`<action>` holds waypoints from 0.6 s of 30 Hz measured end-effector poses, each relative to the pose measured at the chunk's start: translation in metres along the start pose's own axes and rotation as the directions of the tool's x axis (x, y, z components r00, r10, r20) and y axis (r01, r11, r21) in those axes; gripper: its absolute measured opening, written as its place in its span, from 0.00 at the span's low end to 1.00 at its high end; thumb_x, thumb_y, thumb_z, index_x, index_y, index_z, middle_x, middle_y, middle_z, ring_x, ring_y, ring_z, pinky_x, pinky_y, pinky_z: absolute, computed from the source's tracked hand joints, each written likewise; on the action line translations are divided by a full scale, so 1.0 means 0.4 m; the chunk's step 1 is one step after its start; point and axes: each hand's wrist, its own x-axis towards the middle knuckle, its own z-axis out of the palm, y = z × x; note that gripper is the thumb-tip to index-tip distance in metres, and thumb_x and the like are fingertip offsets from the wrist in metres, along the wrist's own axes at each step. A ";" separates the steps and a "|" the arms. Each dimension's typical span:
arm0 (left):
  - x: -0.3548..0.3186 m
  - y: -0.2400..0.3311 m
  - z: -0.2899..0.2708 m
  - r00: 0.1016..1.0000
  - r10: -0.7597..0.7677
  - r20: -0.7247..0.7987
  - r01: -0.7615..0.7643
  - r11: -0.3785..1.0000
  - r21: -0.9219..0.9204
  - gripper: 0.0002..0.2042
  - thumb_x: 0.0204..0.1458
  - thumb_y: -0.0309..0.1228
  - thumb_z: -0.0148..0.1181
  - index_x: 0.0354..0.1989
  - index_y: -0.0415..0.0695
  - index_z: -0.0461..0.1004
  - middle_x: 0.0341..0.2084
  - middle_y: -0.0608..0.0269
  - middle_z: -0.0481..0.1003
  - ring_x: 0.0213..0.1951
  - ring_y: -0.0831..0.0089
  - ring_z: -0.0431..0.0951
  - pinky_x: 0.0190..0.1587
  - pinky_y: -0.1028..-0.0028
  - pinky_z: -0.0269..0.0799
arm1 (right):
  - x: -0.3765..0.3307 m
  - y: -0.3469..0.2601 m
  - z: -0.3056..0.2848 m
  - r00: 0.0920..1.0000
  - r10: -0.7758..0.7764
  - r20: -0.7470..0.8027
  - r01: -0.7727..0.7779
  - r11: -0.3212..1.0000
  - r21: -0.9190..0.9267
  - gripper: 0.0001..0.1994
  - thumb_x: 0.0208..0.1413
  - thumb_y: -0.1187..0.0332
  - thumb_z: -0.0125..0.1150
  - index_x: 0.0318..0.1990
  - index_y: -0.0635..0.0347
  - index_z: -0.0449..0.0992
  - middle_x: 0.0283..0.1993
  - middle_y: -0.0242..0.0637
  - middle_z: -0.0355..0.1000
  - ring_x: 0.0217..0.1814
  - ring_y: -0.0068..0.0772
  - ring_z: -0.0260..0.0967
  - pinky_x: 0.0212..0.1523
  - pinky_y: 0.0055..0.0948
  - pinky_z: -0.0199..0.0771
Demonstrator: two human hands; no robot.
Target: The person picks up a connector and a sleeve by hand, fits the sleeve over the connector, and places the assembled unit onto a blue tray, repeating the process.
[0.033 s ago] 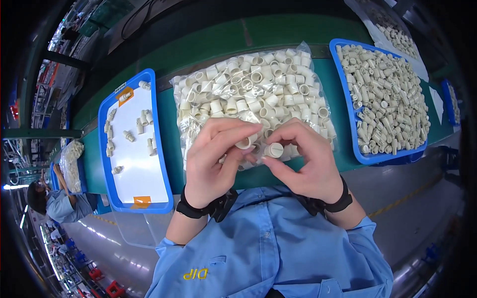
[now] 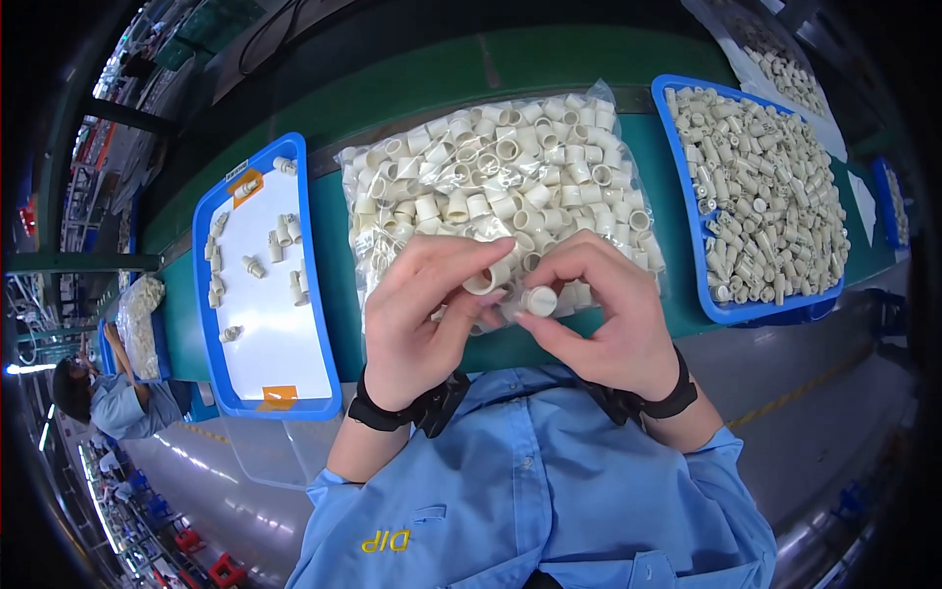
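Observation:
My left hand (image 2: pixel 417 309) is closed on a short white plastic sleeve (image 2: pixel 480 286), whose open round end faces up. Between the thumb and forefinger of my right hand (image 2: pixel 610 306) is a small white capped cylinder (image 2: pixel 540 301), its flat round end turned up. The two pieces are close together but apart. Just beyond both hands lies a clear plastic bag (image 2: pixel 505 187) full of loose white sleeves. Part of that bag's near edge is hidden behind my fingers.
A blue tray (image 2: pixel 329 404) lined with white holds several small white fittings on the left. On the right, another blue tray (image 2: pixel 699 285) is heaped with white cylinders. Farther left, a person in blue (image 2: pixel 132 404) works beside another bag (image 2: pixel 142 319).
The capped cylinder in my right hand has shifted very slightly left and its flat end has tilted. My left fingers have moved a little around the sleeve, showing more of its opening.

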 end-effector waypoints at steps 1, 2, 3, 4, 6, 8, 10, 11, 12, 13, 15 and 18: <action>-0.006 -0.001 -0.004 0.998 -0.057 -0.002 0.057 0.997 -0.047 0.17 0.49 0.11 0.61 0.48 0.39 0.77 0.41 0.57 0.75 0.35 0.73 0.80 0.32 0.79 0.80 | 0.001 0.002 0.000 1.000 0.005 0.011 -0.005 1.000 0.000 0.13 0.45 0.80 0.70 0.40 0.64 0.77 0.40 0.40 0.75 0.41 0.33 0.73 0.44 0.28 0.74; -0.011 -0.002 -0.005 0.998 -0.066 -0.005 0.066 0.997 -0.049 0.17 0.49 0.11 0.61 0.48 0.39 0.77 0.41 0.57 0.75 0.35 0.73 0.80 0.32 0.79 0.80 | 0.002 0.006 0.005 1.000 0.012 0.018 -0.012 1.000 0.003 0.13 0.45 0.80 0.70 0.40 0.64 0.77 0.40 0.40 0.75 0.41 0.33 0.73 0.44 0.28 0.74; -0.016 -0.005 -0.005 0.998 -0.053 -0.018 0.052 0.998 -0.034 0.17 0.48 0.12 0.62 0.47 0.38 0.78 0.41 0.57 0.75 0.35 0.74 0.80 0.31 0.80 0.79 | 0.002 0.013 0.014 0.999 -0.037 -0.031 0.038 0.999 0.031 0.13 0.45 0.80 0.70 0.39 0.64 0.76 0.39 0.39 0.75 0.40 0.33 0.73 0.43 0.28 0.73; -0.021 -0.007 -0.005 0.999 -0.039 -0.030 0.039 0.999 -0.019 0.17 0.48 0.13 0.63 0.47 0.38 0.78 0.40 0.57 0.75 0.34 0.75 0.80 0.31 0.80 0.78 | 0.001 0.019 0.023 0.993 -0.083 -0.081 0.088 0.995 0.056 0.12 0.45 0.80 0.71 0.38 0.64 0.76 0.39 0.39 0.75 0.39 0.32 0.74 0.42 0.28 0.73; -0.028 -0.010 -0.005 0.999 -0.031 -0.043 0.031 1.000 -0.006 0.16 0.47 0.14 0.65 0.46 0.38 0.79 0.40 0.58 0.75 0.34 0.75 0.80 0.31 0.81 0.77 | -0.009 0.021 0.029 0.984 -0.123 -0.129 0.134 0.988 0.078 0.12 0.45 0.79 0.72 0.37 0.63 0.76 0.39 0.39 0.75 0.39 0.32 0.74 0.42 0.27 0.73; -0.029 -0.008 -0.008 0.998 0.050 -0.046 -0.051 0.998 -0.019 0.17 0.46 0.15 0.66 0.46 0.37 0.79 0.40 0.58 0.76 0.33 0.76 0.80 0.30 0.81 0.77 | -0.025 0.021 0.026 0.993 -0.063 -0.096 0.074 0.990 0.118 0.13 0.47 0.77 0.71 0.40 0.64 0.77 0.39 0.39 0.75 0.36 0.30 0.73 0.38 0.25 0.71; -0.032 -0.010 -0.011 0.995 0.084 -0.052 -0.085 0.996 -0.026 0.17 0.45 0.15 0.66 0.46 0.37 0.79 0.40 0.58 0.77 0.33 0.76 0.80 0.29 0.81 0.76 | -0.029 0.020 0.019 0.997 -0.027 -0.074 0.037 0.989 0.140 0.13 0.48 0.76 0.71 0.41 0.65 0.77 0.39 0.40 0.75 0.34 0.29 0.73 0.36 0.24 0.70; -0.034 -0.011 -0.012 0.998 0.056 -0.032 -0.056 0.998 -0.009 0.17 0.45 0.16 0.66 0.46 0.37 0.79 0.40 0.58 0.77 0.33 0.76 0.80 0.30 0.81 0.76 | -0.024 0.016 0.009 0.994 -0.105 -0.032 0.107 0.993 0.049 0.14 0.49 0.76 0.70 0.44 0.65 0.77 0.39 0.40 0.75 0.33 0.28 0.72 0.35 0.23 0.70; -0.038 -0.012 -0.013 1.000 0.027 -0.012 -0.027 1.000 0.008 0.17 0.45 0.16 0.66 0.47 0.37 0.79 0.40 0.57 0.78 0.34 0.77 0.80 0.30 0.81 0.77 | -0.016 0.009 0.000 0.984 -0.179 0.018 0.179 0.983 -0.038 0.15 0.51 0.76 0.69 0.47 0.66 0.76 0.39 0.41 0.75 0.32 0.27 0.71 0.34 0.23 0.69; -0.040 -0.013 -0.013 1.000 0.002 0.010 -0.002 1.000 0.024 0.18 0.45 0.16 0.66 0.47 0.37 0.79 0.39 0.57 0.78 0.34 0.77 0.81 0.30 0.81 0.77 | -0.013 0.003 -0.006 0.966 -0.248 0.072 0.255 0.959 -0.125 0.16 0.53 0.76 0.68 0.50 0.67 0.75 0.39 0.41 0.74 0.30 0.26 0.71 0.33 0.22 0.69; -0.040 -0.005 -0.007 1.000 -0.024 -0.004 0.024 1.000 0.017 0.18 0.45 0.16 0.66 0.47 0.37 0.79 0.39 0.57 0.78 0.34 0.77 0.81 0.30 0.81 0.77 | -0.013 -0.002 -0.009 0.970 -0.228 0.084 0.237 0.965 -0.112 0.17 0.54 0.76 0.66 0.51 0.68 0.75 0.39 0.41 0.74 0.30 0.26 0.70 0.32 0.22 0.68; -0.040 -0.003 -0.002 0.997 -0.074 -0.028 0.074 0.997 0.005 0.18 0.44 0.16 0.66 0.48 0.37 0.79 0.38 0.58 0.79 0.35 0.77 0.81 0.30 0.81 0.78 | -0.018 -0.010 -0.005 0.976 -0.191 0.105 0.201 0.976 -0.085 0.18 0.56 0.76 0.64 0.54 0.70 0.73 0.38 0.42 0.74 0.29 0.26 0.69 0.31 0.21 0.67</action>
